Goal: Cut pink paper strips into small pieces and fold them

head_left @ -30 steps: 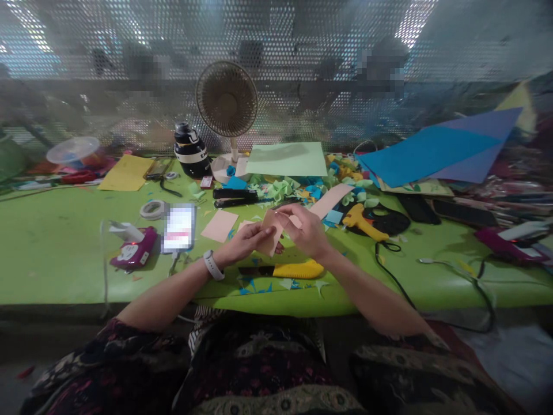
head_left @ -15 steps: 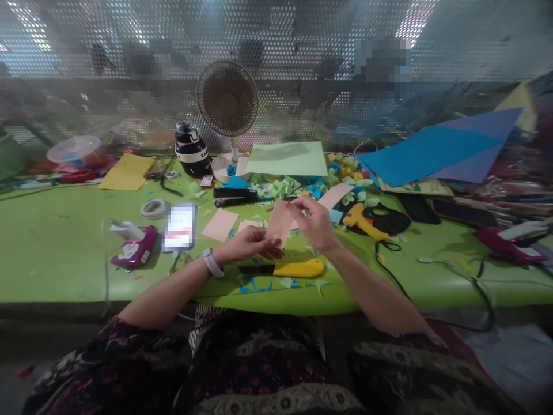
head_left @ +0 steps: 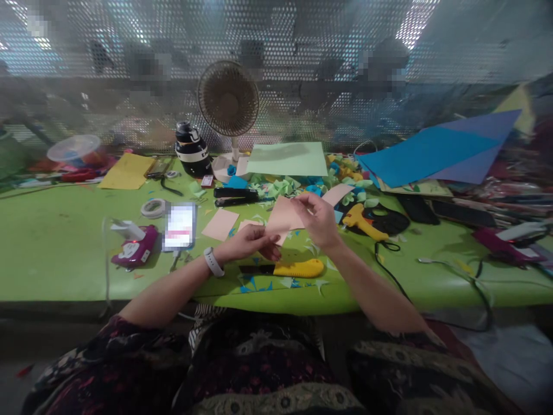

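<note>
A piece of peach paper is held between my two hands over the green table. My left hand pinches its lower left part between thumb and fingers. At the upper right edge, my right hand grips the paper with bent fingertips. Another peach square lies flat to the left, and part of one more shows behind my left hand. Just below my hands rests a yellow-handled cutter knife. Behind them lies a black stapler.
A small fan and a black bottle stand at the back. Folded paper pieces and blue sheets lie behind. A yellow glue gun is right; a phone and tape roll are left.
The peach paper has turned and now shows a wider face, reaching under my right hand. My right hand has shifted slightly; my left hand has stayed nearly in place.
</note>
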A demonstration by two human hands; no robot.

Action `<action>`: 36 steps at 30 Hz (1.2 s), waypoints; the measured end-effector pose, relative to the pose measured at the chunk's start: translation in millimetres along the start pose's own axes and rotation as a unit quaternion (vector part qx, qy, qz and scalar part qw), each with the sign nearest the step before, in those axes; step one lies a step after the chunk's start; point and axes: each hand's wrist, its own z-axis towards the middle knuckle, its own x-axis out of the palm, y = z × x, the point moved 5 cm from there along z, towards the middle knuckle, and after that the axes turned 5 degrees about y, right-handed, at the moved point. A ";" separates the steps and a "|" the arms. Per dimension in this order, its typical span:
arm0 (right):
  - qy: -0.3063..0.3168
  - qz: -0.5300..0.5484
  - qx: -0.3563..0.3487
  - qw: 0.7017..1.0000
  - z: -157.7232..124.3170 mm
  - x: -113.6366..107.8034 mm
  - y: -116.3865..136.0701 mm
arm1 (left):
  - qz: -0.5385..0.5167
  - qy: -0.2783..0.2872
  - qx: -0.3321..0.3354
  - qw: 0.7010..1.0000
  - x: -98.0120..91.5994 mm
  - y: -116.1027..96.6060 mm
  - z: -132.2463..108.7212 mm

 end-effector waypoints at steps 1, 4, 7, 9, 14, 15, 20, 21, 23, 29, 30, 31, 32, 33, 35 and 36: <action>0.007 0.022 0.015 1.000 0.5 0.0 -0.9 | 0.003 -0.012 0.006 1.000 -1.7 -1.0 -0.1; 0.098 0.032 0.079 0.992 -1.3 10.3 -4.2 | 0.003 -0.048 0.019 0.999 -6.5 -3.3 -0.1; 0.198 -0.021 0.085 0.976 -6.6 25.0 -4.2 | 0.003 -0.068 0.020 0.997 -8.9 -4.1 0.0; 0.219 -0.047 0.051 0.973 -7.9 29.6 -2.7 | 0.001 -0.072 0.017 0.997 -9.4 -4.8 -0.1; 0.219 -0.041 0.035 0.974 -2.5 25.2 -7.3 | -0.004 -0.056 0.021 0.998 -9.9 -8.9 -2.1; 0.223 -0.025 0.042 0.974 -1.3 24.2 -8.6 | -0.002 -0.054 0.022 0.998 -10.3 -9.4 -2.5; 0.252 0.057 0.100 0.961 -1.6 27.7 -11.1 | 0.007 -0.076 0.048 0.996 -15.6 -11.0 -3.6; 0.264 0.066 0.109 0.956 -3.0 30.0 -10.7 | 0.009 -0.078 0.054 0.995 -16.3 -11.1 -3.6; 0.289 0.083 0.120 0.946 -6.0 34.7 -9.8 | 0.015 -0.076 0.061 0.995 -16.9 -10.9 -3.3; 0.309 0.103 0.133 0.936 -7.7 37.5 -16.1 | 0.033 -0.078 0.057 0.995 -16.8 -8.4 -2.0; 0.314 0.101 0.133 0.935 -7.2 36.5 -16.9 | 0.034 -0.078 0.056 0.995 -16.8 -8.1 -1.7; 0.322 0.099 0.131 0.932 -6.7 35.3 -17.2 | 0.034 -0.079 0.055 0.995 -17.0 -7.9 -1.5; 0.333 0.094 0.129 0.929 -6.2 33.9 -17.1 | 0.033 -0.079 0.053 0.995 -17.1 -7.6 -1.3; 0.343 0.088 0.127 0.927 -5.7 32.5 -16.7 | 0.031 -0.079 0.052 0.995 -17.4 -7.4 -1.1; 0.358 0.078 0.123 0.922 -4.7 29.6 -15.7 | 0.027 -0.080 0.053 0.995 -18.0 -7.3 -0.9; 0.361 0.075 0.122 0.921 -4.2 28.4 -15.3 | 0.026 -0.079 0.054 0.995 -18.1 -7.4 -0.9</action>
